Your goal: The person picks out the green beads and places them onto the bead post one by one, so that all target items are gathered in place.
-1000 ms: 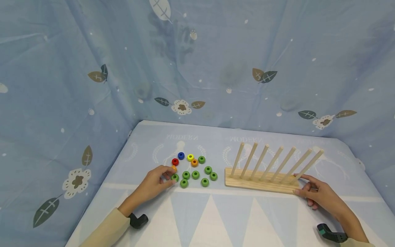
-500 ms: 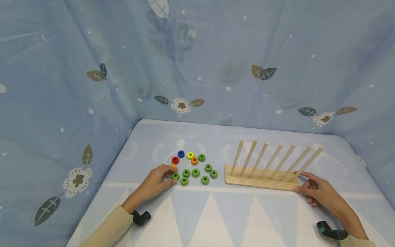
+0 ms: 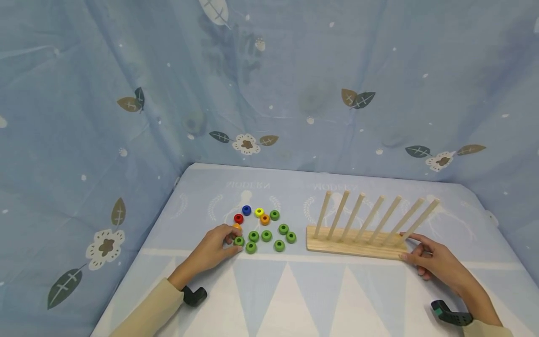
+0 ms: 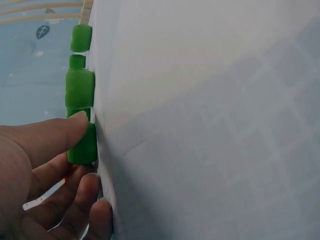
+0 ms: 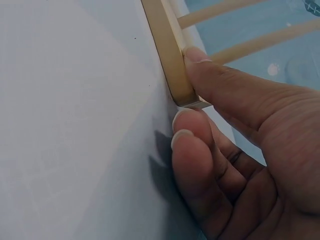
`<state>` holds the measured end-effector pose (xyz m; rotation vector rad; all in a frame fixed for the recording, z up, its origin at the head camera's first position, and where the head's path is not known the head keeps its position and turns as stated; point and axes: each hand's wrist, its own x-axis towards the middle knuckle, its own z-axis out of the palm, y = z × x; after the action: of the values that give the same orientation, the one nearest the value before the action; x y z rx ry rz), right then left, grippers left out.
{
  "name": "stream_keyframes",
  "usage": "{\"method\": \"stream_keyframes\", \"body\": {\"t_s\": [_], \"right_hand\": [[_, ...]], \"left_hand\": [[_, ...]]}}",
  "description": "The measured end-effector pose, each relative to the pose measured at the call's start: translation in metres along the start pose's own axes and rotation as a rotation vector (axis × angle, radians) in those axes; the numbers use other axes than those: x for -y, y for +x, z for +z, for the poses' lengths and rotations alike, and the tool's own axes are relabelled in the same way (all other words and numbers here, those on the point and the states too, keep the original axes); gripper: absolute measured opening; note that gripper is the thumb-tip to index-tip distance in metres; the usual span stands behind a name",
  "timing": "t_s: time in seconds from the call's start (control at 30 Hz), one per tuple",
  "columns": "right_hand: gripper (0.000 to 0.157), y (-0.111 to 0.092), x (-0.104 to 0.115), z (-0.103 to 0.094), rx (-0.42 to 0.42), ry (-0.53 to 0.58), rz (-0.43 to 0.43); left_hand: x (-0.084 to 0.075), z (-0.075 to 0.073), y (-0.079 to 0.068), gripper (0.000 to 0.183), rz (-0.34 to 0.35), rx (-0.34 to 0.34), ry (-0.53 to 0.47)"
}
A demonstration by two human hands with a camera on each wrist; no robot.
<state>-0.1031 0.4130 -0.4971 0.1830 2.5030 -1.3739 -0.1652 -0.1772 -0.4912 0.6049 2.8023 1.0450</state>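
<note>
At the left of the table in the head view, my left hand (image 3: 214, 247) holds a green bead (image 3: 238, 241) between thumb and forefinger, and the bead is on the tabletop. The left wrist view has the thumb across this green bead (image 4: 83, 145), with the other fingers curled behind it. An orange bead (image 3: 237, 227), partly covered by the fingers, lies just beyond. To the right, my right hand (image 3: 438, 264) grips the right end of a wooden peg rack (image 3: 353, 248). Its thumb (image 5: 210, 75) lies on the base in the right wrist view.
Several other green beads (image 3: 266, 235) lie scattered between the left hand and the rack. Behind them are a red bead (image 3: 238, 218), a blue bead (image 3: 246, 210), a yellow bead (image 3: 259, 213) and a second orange bead (image 3: 265, 219). Several upright pegs (image 3: 351, 217) rise from the rack.
The head view has shifted slightly. My left thumb and fingers have closed a little around the green bead; the right hand stays on the rack's end.
</note>
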Motion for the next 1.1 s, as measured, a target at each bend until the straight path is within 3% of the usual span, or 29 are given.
{"method": "stream_keyframes", "body": {"t_s": [0.4, 1.1], "right_hand": [[0.082, 0.0014, -0.0004, -0.0015, 0.008, -0.002, -0.007], [0.084, 0.0003, 0.0006, -0.0014, 0.02, 0.009, 0.005]], "left_hand": [[-0.0046, -0.005, 0.0006, 0.028, -0.076, 0.008, -0.01], [-0.0047, -0.0088, 0.0006, 0.032, 0.081, -0.126, -0.085]]}}
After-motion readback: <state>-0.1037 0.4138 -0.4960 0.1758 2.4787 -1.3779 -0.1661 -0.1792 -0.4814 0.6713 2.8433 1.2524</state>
